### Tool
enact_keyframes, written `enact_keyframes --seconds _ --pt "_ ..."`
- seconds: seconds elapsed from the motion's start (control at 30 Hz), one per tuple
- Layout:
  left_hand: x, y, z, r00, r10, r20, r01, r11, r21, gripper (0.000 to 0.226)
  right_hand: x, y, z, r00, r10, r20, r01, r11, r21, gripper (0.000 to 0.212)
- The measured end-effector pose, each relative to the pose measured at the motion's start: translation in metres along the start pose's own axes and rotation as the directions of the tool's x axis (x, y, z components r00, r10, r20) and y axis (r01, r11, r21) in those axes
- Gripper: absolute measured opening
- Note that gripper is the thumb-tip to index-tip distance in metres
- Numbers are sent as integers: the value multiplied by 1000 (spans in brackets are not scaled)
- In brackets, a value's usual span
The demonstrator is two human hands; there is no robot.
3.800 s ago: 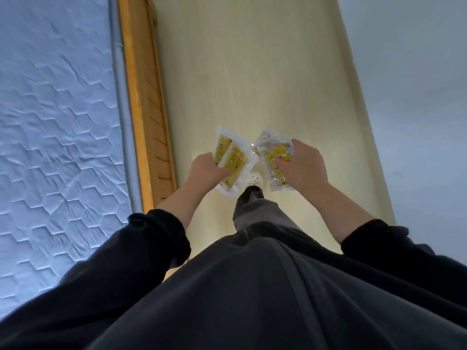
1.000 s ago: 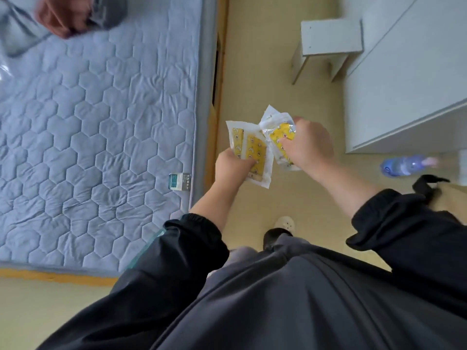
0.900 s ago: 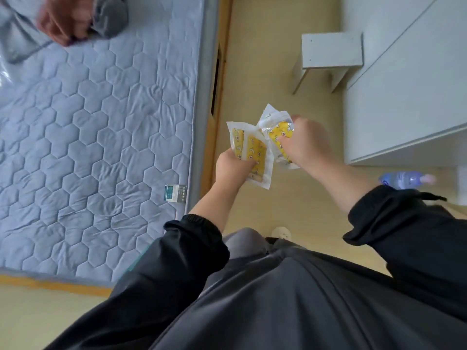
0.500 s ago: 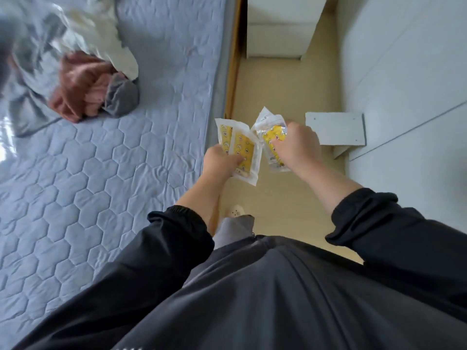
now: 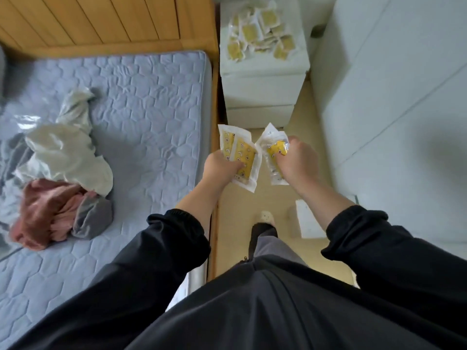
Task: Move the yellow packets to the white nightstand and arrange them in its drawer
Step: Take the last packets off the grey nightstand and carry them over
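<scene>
Two hands, seen beyond dark sleeves and trousers, each carry a share of the load. The left hand (image 5: 219, 165) curls its fingers round a flat bunch of yellow packets (image 5: 238, 152). The right hand (image 5: 298, 160) clenches a second bunch (image 5: 275, 150), which is more crumpled. Splitting the load probably keeps each bunch small enough for a one-handed grip. Both bunches are held in the air above the floor. Their long axes run roughly away from the person, and their free ends point toward the white nightstand (image 5: 262, 92) (its drawer fronts appear shut). Farther off, a loose pile of packets (image 5: 260, 31) lies on the nightstand's top, beside the bed (image 5: 151, 109), presumably staged for the drawer.
</scene>
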State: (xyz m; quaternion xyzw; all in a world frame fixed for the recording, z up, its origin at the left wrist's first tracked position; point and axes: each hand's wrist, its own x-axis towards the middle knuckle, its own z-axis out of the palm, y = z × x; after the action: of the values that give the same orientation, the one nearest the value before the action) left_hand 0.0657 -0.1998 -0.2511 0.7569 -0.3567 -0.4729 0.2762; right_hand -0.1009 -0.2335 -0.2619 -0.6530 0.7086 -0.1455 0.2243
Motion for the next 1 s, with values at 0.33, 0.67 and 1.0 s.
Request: enact_keyframes --seconds 0.33,0.67,1.0 --pt "209 147 5 999 -37 6 37 999 -10 22 254 -42 -26 998 -59 36 60 998 -6 11" --pt "441 242 -14 994 -77 76 82 995 -65 43 473 -114 21 995 0 101 3 1000 -22 29" --pt "601 278 50 989 -132 63 136 989 -54 53 648 -51 55 900 412 139 -435 865 250 19"
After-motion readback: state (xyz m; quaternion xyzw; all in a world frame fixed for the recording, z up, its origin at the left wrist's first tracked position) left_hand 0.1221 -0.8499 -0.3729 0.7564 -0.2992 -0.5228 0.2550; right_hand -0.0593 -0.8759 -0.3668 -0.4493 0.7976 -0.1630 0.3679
